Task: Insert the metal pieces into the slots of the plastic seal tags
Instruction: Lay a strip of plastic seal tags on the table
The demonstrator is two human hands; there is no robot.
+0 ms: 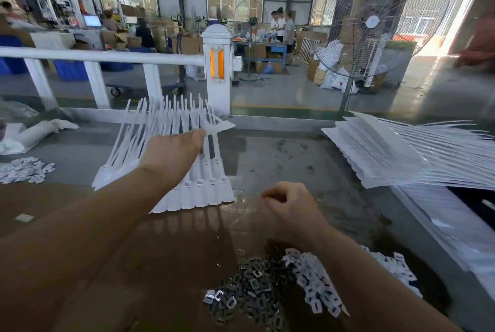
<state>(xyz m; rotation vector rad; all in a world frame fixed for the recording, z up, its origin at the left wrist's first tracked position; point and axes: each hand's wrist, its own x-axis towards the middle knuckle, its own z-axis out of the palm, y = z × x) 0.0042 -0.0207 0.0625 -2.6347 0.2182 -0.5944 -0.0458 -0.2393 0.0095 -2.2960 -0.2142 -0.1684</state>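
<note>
White plastic seal tags [199,192] lie fanned on the counter [281,152], the left hand [174,152] pinching one strap, the right hand [290,204] curled, contents unclear; next, likely pick from the metal pieces [249,289] and seat one in a slot

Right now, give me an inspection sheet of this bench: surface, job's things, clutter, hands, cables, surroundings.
Surface: brown glossy table top, grey and stained farther out.
Job's things: joined strip of white seal tags lying ahead; pile of dark metal pieces near the front edge; white plastic clips beside it; stack of tag strips to the right.
Clutter: more white clips far left; crumpled white wrapping.
Hands: left hand pinches a loose tag over the strip; right hand loosely curled, contents not visible.
Cables: nothing seen.
Surroundings: white railing, standing fan, people at distant benches.
</note>
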